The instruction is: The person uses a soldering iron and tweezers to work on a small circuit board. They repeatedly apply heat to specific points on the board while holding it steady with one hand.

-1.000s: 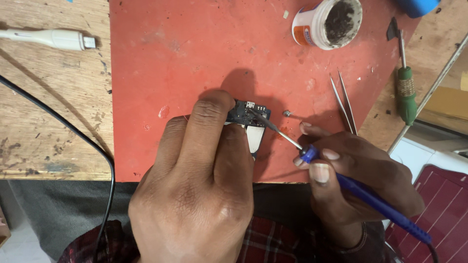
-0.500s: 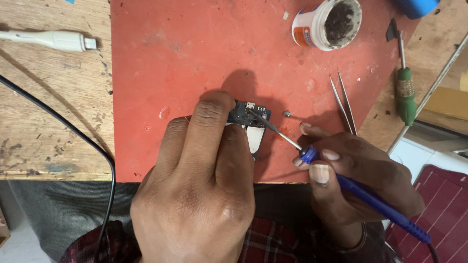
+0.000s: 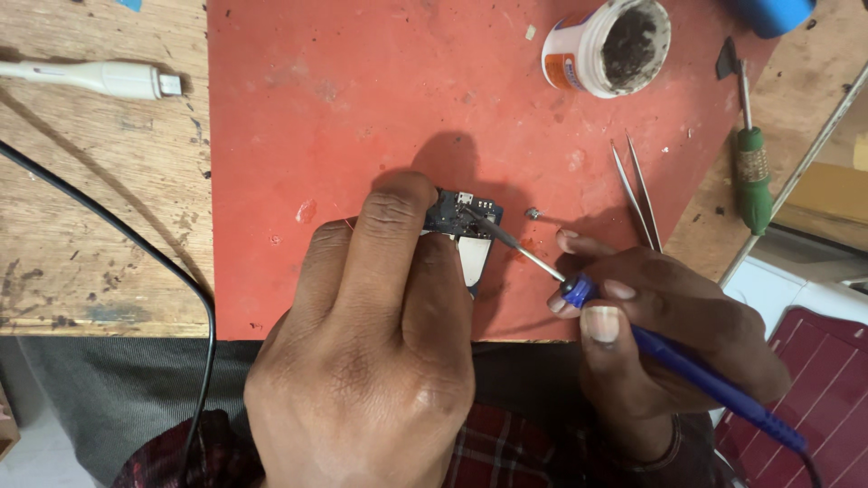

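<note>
While both hands work low on the red mat, the scene reads so:
Left hand: the left hand point(image 3: 371, 361) lies palm down, fingers pressed onto a small blue circuit board point(image 3: 463, 217), pinning it flat; it is closed down on the board rather than wrapped around it.
Right hand: the right hand point(image 3: 669, 334) grips a blue-handled soldering iron point(image 3: 633, 334) like a pen, thumb and fingers closed around the handle near its front end.
Iron tip: the metal tip reaches up and left and touches the top of the circuit board.
Circuit board: it sits on the red mat point(image 3: 362, 108) near the mat's lower middle, partly hidden under the left fingers, with a white part showing just below it.
Mat: it lies on a worn wooden table point(image 3: 99, 208).
Nearby on the mat: metal tweezers point(image 3: 637, 194) just above the right hand; a white tub of dark paste point(image 3: 608, 45), open, near the top edge.
Right side: a green-handled screwdriver point(image 3: 750, 163) across the mat's edge.
Left side: a white cable plug point(image 3: 99, 79) and a black cable point(image 3: 136, 262) on the wood.
</note>
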